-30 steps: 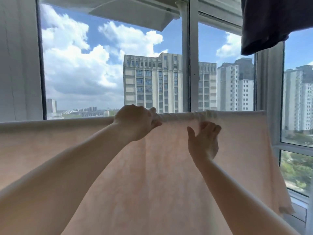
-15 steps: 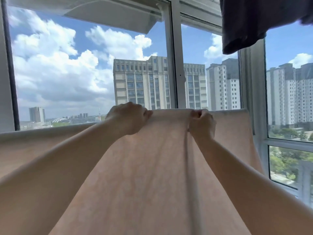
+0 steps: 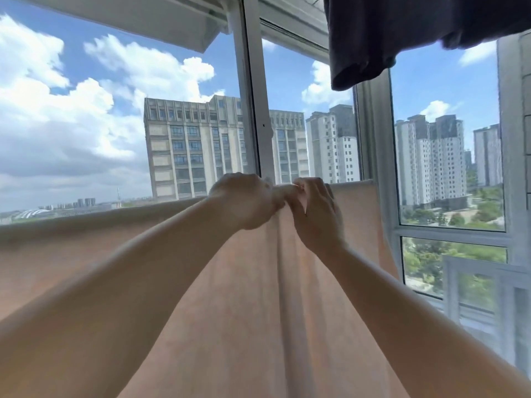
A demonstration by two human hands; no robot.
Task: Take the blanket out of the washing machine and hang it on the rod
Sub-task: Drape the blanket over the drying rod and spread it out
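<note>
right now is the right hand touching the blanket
Touching. The head view shows the right hand with fingers curled over the blanket's top edge, gripping it beside the left hand.

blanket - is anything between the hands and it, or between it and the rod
Nothing visible. The left hand and right hand both grip the blanket at its top fold, close together. The blanket already drapes over the line where the rod should be; the rod itself is hidden under the fold. The dark garment hangs above, apart from it.

- Likely a home's glazed high-rise balcony used for drying laundry.
- White-framed windows [image 3: 254, 110] overlook apartment towers [image 3: 333, 145].
- Dark garment [image 3: 388, 33] hangs overhead.
</note>
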